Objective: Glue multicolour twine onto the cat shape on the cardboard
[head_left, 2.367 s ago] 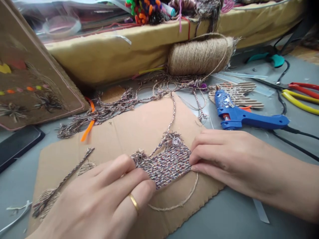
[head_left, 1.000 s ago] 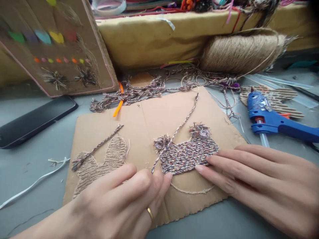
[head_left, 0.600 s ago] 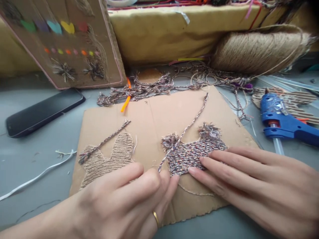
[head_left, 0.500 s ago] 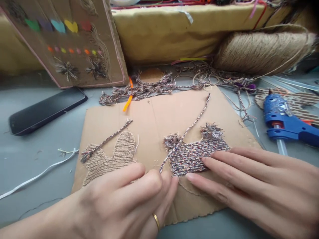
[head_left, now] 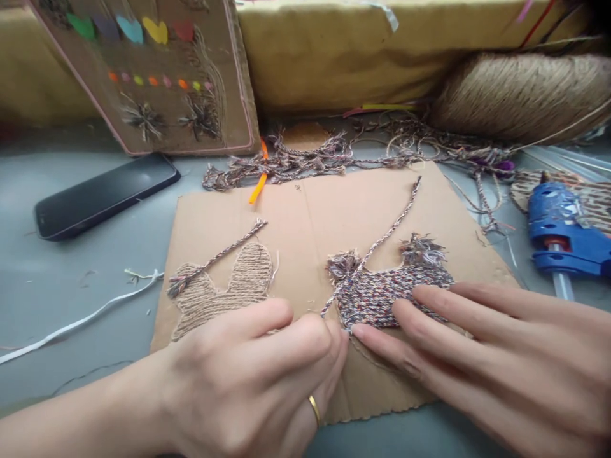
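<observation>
Multicoloured twisted cord covers a shape [head_left: 377, 296] with frayed tufts at its two upper corners, lying on a cardboard sheet [head_left: 305, 242]. My left hand [head_left: 267, 369], with a gold ring, is closed at the shape's lower left corner. It pinches the loose cord [head_left: 389, 232], whose free end runs up across the cardboard; the fingertips are partly hidden. My right hand [head_left: 482, 350] lies flat with fingers stretched over the shape's lower right, the lowest fingertip at its bottom edge. To the left, a tan twine-wrapped shape [head_left: 224, 289] carries a short piece of cord [head_left: 219, 254].
A blue glue gun [head_left: 563, 229] lies at the right, before a big twine spool [head_left: 520, 98]. A black phone [head_left: 107, 197] rests at the left near a decorated cardboard panel [head_left: 191, 95]. Tangled cord [head_left: 286, 159] lines the back, and a white string [head_left: 90, 324] lies at left.
The whole view has shifted, so things sit farther right and slightly higher. My right hand's lowest fingertip has come left along the bottom edge, close to my left fingers.
</observation>
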The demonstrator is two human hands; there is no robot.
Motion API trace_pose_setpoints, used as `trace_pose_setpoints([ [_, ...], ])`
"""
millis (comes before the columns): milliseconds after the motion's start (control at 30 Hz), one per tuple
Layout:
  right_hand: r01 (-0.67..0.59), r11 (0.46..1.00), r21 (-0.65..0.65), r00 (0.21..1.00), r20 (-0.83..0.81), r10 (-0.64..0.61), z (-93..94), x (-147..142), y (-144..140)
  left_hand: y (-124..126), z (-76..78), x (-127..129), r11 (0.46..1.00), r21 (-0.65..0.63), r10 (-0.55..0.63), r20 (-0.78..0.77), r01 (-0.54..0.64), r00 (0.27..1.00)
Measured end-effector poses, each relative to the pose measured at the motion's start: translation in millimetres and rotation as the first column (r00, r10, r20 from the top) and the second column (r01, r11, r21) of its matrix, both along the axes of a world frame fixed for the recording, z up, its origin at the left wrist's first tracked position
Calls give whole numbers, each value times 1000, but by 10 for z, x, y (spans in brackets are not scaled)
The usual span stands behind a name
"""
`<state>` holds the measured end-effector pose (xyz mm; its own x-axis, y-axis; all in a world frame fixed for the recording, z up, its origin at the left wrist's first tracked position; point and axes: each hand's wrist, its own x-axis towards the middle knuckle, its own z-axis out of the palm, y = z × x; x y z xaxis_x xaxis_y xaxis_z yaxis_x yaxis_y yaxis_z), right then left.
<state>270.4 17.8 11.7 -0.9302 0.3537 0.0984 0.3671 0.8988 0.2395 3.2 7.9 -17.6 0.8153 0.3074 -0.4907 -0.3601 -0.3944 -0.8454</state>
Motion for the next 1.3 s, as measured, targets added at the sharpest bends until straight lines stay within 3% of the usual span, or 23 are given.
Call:
trace_pose_setpoints([
  [33,11,1000,-1,1000,-13,-11,12,-21,7,56,24,0,977,-207,17,275,42,961],
  [100,27,1000,-7,997,-69,-28,53,-39,26,129,55,8,864,-464,149,608,197,780],
  [167,44,998,-42,996,-80,-48,106,-7,45,132,65,25,792,-556,281,700,253,657],
  [267,124,987,-107,989,-69,-132,152,123,44,77,62,43,734,-645,476,712,214,516],
  [300,162,979,-125,982,-76,-172,148,176,31,70,65,44,721,-659,499,708,213,499],
  [400,243,956,-162,956,-128,-265,101,315,-39,117,87,39,678,-654,459,733,335,503],
  [500,273,943,-189,941,-153,-303,73,367,-102,199,113,48,647,-621,434,777,442,456],
  [633,179,964,-195,941,-251,-226,115,181,-22,252,138,80,607,-624,498,781,491,377],
  [800,51,968,-247,953,-276,-121,57,-277,309,279,245,90,544,-629,563,764,556,314],
  [900,19,965,-261,955,-280,-94,6,-400,413,290,322,110,537,-634,681,715,556,159],
  [1000,0,973,-229,953,-296,-69,49,-343,353,308,339,128,543,-656,776,630,524,-15],
  [1067,-14,979,-205,947,-317,-53,102,-236,253,318,316,124,519,-676,789,614,523,12],
  [1200,16,993,-114,957,-286,-48,134,-23,52,304,233,102,437,-697,733,642,568,223],
  [1300,42,992,-122,963,-258,-73,97,-10,-36,267,176,105,457,-694,690,671,557,270],
])
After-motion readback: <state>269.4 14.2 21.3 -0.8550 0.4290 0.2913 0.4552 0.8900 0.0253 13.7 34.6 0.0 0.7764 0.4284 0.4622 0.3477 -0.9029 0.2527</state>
